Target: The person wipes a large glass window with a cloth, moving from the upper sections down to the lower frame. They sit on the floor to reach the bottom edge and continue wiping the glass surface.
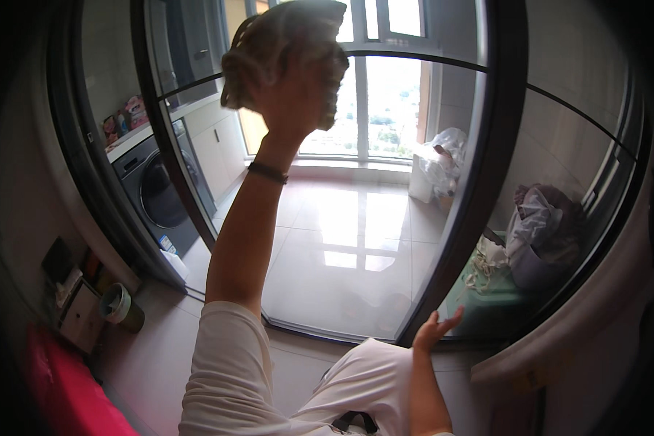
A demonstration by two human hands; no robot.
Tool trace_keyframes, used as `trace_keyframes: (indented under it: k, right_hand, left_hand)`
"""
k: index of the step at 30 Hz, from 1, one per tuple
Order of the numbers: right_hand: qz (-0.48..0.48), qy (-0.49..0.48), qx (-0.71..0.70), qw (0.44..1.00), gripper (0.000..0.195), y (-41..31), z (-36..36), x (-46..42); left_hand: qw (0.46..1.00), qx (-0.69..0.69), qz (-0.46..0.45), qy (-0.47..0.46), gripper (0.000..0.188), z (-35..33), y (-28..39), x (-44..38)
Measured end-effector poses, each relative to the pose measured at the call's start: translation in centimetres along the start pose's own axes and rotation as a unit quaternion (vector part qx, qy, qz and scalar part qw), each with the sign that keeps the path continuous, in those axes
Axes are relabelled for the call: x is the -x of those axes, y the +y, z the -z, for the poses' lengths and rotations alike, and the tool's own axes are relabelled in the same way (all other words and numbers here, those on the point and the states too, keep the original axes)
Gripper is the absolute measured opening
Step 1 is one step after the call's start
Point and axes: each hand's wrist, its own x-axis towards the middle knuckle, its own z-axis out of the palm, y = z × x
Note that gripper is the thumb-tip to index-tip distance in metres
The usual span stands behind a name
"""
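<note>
A brownish cloth (283, 38), somewhat blurred, lies bunched under my raised left hand (291, 101), against or just in front of the upper part of a dark-framed glass sliding door (381, 283). A dark band circles the left wrist. Whether the cloth touches the glass cannot be told. My right hand (436, 328) is low at the right, its fingers apart and nothing in it, near the door's dark vertical frame (468, 218).
Behind the glass stand a washing machine (166, 191), a plastic bag (447, 155) by the window and a green container (485, 305) with bundled things on it. A waste bin (122, 308) and small cabinet (80, 313) are at the left, near a red surface (70, 387).
</note>
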Motion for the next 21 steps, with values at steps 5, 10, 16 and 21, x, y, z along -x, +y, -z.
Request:
trace_keyframes:
  k: [5, 10, 16, 21]
  right_hand:
    - [0.254, -0.042, 0.01, 0.966, 0.065, -7.4, 1.4, -10.0]
    - [0.459, -0.055, 0.026, 0.886, 0.067, -19.3, -0.1, -19.0]
    - [0.466, -0.077, 0.009, 0.881, 0.067, -26.5, -5.1, -21.4]
    - [0.379, -0.099, -0.046, 0.919, 0.062, -24.6, -6.6, -21.2]
  left_hand:
    - [0.978, 0.196, 0.032, -0.059, 0.057, 9.9, -12.2, 5.3]
    - [0.398, 0.874, 0.148, -0.237, 0.058, 16.9, -13.7, 5.5]
    - [0.507, 0.788, 0.262, -0.23, 0.047, 20.6, -17.7, 9.1]
    - [0.663, 0.677, 0.294, 0.122, 0.048, 20.8, -16.6, 25.6]
